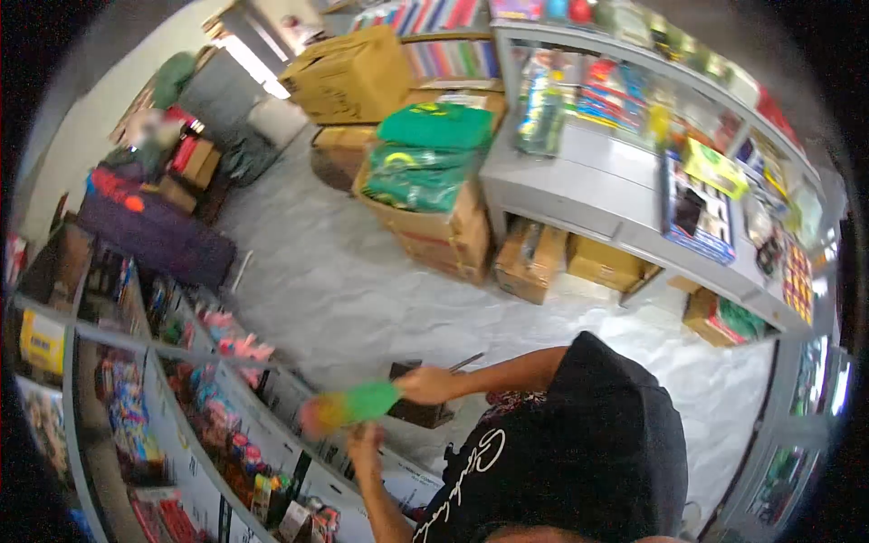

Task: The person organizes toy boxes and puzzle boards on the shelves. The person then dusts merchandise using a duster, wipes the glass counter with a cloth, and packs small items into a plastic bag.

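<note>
My right hand (430,385) is closed around a duster (348,407) with a fluffy head that runs from green through yellow to red. A thin dark stick (467,361), in line with the duster, sticks out behind that hand. The duster's head is smeared by motion and hangs over the edge of the divided shelf (312,457). Just below the duster, my left hand (364,445) is raised close to its underside. Blur hides its fingers, and I cannot tell whether it touches the duster.
Small packed goods (131,407) fill the shelf compartments at left. A carton (434,231) with green plastic-wrapped packs stands on the floor ahead, beside a larger cardboard box (348,77). A grey display counter (579,181) holds merchandise, with boxes (529,258) underneath. A dark box (421,407) lies beneath my right hand.
</note>
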### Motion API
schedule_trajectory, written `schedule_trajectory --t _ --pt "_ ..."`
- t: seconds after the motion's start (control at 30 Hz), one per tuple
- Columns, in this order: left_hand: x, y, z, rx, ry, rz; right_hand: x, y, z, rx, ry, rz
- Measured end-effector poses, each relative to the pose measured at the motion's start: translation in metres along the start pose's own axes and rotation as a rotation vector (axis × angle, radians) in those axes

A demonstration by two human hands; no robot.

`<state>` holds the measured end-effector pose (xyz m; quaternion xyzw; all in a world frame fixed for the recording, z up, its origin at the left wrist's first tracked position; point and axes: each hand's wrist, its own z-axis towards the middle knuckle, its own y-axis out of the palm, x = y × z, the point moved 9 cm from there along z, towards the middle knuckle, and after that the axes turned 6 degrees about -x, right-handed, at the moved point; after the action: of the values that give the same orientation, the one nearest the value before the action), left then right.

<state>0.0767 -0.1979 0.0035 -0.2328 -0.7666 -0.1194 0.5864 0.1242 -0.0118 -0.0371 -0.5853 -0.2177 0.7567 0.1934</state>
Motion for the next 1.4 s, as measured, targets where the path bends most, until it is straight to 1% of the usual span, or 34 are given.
schedule_trajectory --t 0.03,0.07,0.1,0.13,0.17,0.2,0.23,0.27,0.33,0.37,0.4,0.43,0.47,0.53,0.67,0.73,0.8,0.83,0.9,0.97,1.0,1.03,1.07,1.1,1.13,1.17,1.23,1.27,1.33,1.37,1.4 --pt "-0.03 0.033 0.002 -0.16 -0.134 0.057 0.043 -0.018 -0.035 -0.03 0.22 -0.118" --pt "-0.042 0.067 0.001 -0.258 -0.154 0.089 0.074 -0.051 -0.082 -0.056 0.511 -0.147" --pt "-0.052 0.098 0.001 -0.355 -0.169 0.117 0.089 -0.087 -0.129 0.081 0.618 -0.117" --pt "-0.062 0.112 0.002 -0.389 -0.17 0.118 0.11 -0.112 -0.176 0.223 0.663 -0.132" --pt "-0.074 0.13 0.004 -0.461 -0.174 0.149 0.111 -0.141 -0.223 0.41 0.666 -0.183" --pt "-0.09 0.149 0.005 -0.527 -0.172 0.171 0.104 -0.167 -0.263 0.503 0.721 -0.175" --pt "-0.112 0.161 0.008 -0.583 -0.161 0.08 0.097 -0.188 -0.304 0.676 0.798 -0.194" --pt "-0.118 0.175 0.007 -0.6 -0.157 0.052 0.084 -0.209 -0.336 0.81 0.856 -0.252" --pt "-0.139 0.192 0.007 -0.56 -0.275 0.108 0.081 -0.247 -0.378 0.927 0.921 -0.353" --pt "-0.164 0.2 0.013 -0.582 -0.301 0.046 0.094 -0.262 -0.389 0.927 0.923 -0.372" --pt "-0.167 0.213 0.013 -0.592 -0.297 0.038 0.104 -0.284 -0.401 1.032 0.892 -0.479" --pt "-0.173 0.223 0.014 -0.579 -0.349 0.037 0.111 -0.305 -0.411 1.139 0.857 -0.579" --pt "-0.177 0.232 0.017 -0.564 -0.4 0.041 0.123 -0.324 -0.413 1.147 0.859 -0.582" --pt "-0.17 0.251 0.027 -0.589 -0.384 0.039 0.149 -0.361 -0.415 1.149 0.945 -0.552" --pt "-0.158 0.284 0.075 -0.612 -0.324 0.027 0.176 -0.423 -0.4 1.199 0.876 -0.597" --pt "-0.149 0.311 0.109 -0.6 -0.284 0.021 0.198 -0.454 -0.396 1.173 1.001 -0.527" --pt "-0.142 0.334 0.142 -0.509 -0.28 0.085 0.228 -0.482 -0.393 1.148 1.01 -0.592" --pt "-0.132 0.355 0.157 -0.546 -0.218 0.04 0.244 -0.491 -0.396 1.125 1.036 -0.647" --pt "-0.107 0.407 0.181 -0.638 -0.132 0.16 0.267 -0.505 -0.402 1.083 1.071 -0.659" --pt "-0.078 0.465 0.198 -0.707 -0.12 0.087 0.284 -0.519 -0.405 1.042 1.104 -0.677" --pt "-0.045 0.495 0.202 -0.71 0.014 0.123 0.293 -0.522 -0.411 1.072 1.13 -0.603" --pt "-0.01 0.524 0.204 -0.709 0.148 0.157 0.303 -0.525 -0.415 1.098 1.154 -0.528" --pt "0.01 0.551 0.214 -0.694 0.211 0.197 0.309 -0.532 -0.415 1.086 1.161 -0.529" --pt "0.027 0.577 0.224 -0.676 0.27 0.235 0.31 -0.54 -0.421 1.185 1.136 -0.521" --pt "0.048 0.604 0.227 -0.671 0.26 0.074 0.31 -0.545 -0.425 1.281 1.109 -0.512" --pt "0.067 0.628 0.232 -0.661 0.25 -0.089 0.312 -0.547 -0.423 1.262 1.116 -0.516" --pt "0.049 0.668 0.28 -0.511 0.336 0.146 0.3 -0.557 -0.427 1.225 1.343 -0.71" --pt "0.056 0.685 0.288 -0.493 0.328 0.126 0.295 -0.563 -0.42 1.203 1.329 -0.728" --pt "0.076 0.706 0.298 -0.344 0.368 0.044 0.278 -0.574 -0.4 1.224 1.127 -0.815" --pt "0.079 0.712 0.3 -0.297 0.353 0.018 0.274 -0.58 -0.385 1.183 0.982 -0.85" --pt "0.078 0.715 0.304 -0.229 0.313 -0.129 0.276 -0.587 -0.374 1.135 0.946 -0.859"
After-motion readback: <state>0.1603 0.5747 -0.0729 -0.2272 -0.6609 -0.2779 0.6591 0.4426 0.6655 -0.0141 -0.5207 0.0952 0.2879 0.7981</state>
